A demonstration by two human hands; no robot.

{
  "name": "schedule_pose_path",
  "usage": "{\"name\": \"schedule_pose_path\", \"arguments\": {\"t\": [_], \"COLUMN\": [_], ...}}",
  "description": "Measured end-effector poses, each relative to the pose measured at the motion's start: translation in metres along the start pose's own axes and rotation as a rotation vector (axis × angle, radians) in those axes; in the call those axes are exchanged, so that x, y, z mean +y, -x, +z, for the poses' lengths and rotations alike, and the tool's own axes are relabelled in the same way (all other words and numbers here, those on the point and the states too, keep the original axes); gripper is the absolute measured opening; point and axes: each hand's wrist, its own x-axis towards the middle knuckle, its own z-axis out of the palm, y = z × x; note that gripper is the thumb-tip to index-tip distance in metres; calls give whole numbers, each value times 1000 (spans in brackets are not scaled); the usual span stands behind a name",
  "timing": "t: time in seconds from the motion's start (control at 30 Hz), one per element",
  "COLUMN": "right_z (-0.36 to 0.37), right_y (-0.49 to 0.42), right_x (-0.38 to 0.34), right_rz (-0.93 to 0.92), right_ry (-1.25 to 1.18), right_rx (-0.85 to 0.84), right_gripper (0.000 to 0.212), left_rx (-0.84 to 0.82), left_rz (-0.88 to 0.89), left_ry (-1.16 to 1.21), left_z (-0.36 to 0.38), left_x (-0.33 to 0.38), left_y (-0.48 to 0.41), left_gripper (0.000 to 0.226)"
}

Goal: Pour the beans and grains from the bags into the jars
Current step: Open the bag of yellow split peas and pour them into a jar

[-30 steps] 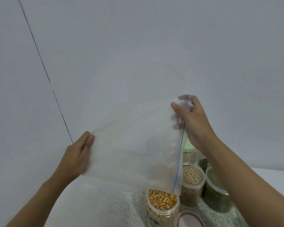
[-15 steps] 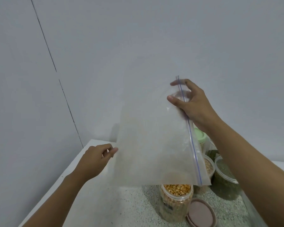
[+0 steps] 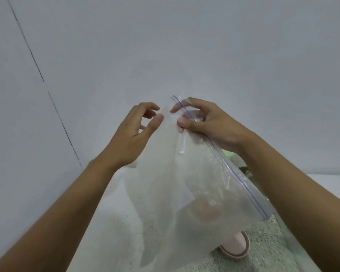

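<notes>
The clear bag (image 3: 194,183) is held up in the air, probably so that its slack film hangs free and can be checked or flattened; no beans or grains are seen inside it, so its pouring is judged done. It is gripped at its upper corner by the right hand (image 3: 210,124), with the thumb pressed on the near face and the fingers curled behind the blue zip strip (image 3: 230,169), which runs down the bag's right edge. The right forearm is stretched forward and up, the wrist bent slightly inward. Just left of the bag's top, the left hand (image 3: 134,134) is raised with its fingers half-curled and apart and nothing pinched between them. Its thumb is pointed at the film, and whether it touches cannot be told. Below the bag's lower edge a pink lid (image 3: 237,246) is left on the speckled counter (image 3: 116,222). The jars are hidden behind the bag. Only a dim rounded shape shows through it.
</notes>
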Motion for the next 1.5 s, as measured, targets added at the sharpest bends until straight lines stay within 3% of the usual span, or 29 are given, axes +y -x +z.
{"name": "schedule_pose_path", "arguments": {"t": [0.1,0.2,0.43,0.77,0.93,1.13,1.23,1.37,1.5], "right_z": [-8,-27,-79,-185,-246,-287,-291,-291,-297], "right_y": [11,28,81,167,217,266,281,292,305], "right_x": [-1,0,13,47,73,112,114,118,131], "right_rz": [2,51,153,321,379,216,288,452,544], "right_ry": [-15,-24,-49,46,-250,-789,-798,-617,-450], "right_rx": [-11,38,72,-224,-75,285,303,303,490], "right_gripper": [20,17,21,42,52,73,47,28,9], "left_rx": [-172,-211,-139,42,128,233,261,275,181], "left_rz": [-39,-3,-113,-223,-273,-382,-433,-481,-543], "left_ry": [128,234,566,582,651,717,763,766,843], "left_z": [15,30,67,140,187,246,272,295,324], "left_x": [10,19,48,108,140,165,176,183,182], "left_y": [-11,-15,-26,-40,-37,-23,-15,-8,9], "left_gripper": [32,37,33,29,28,29,29,29,23]}}
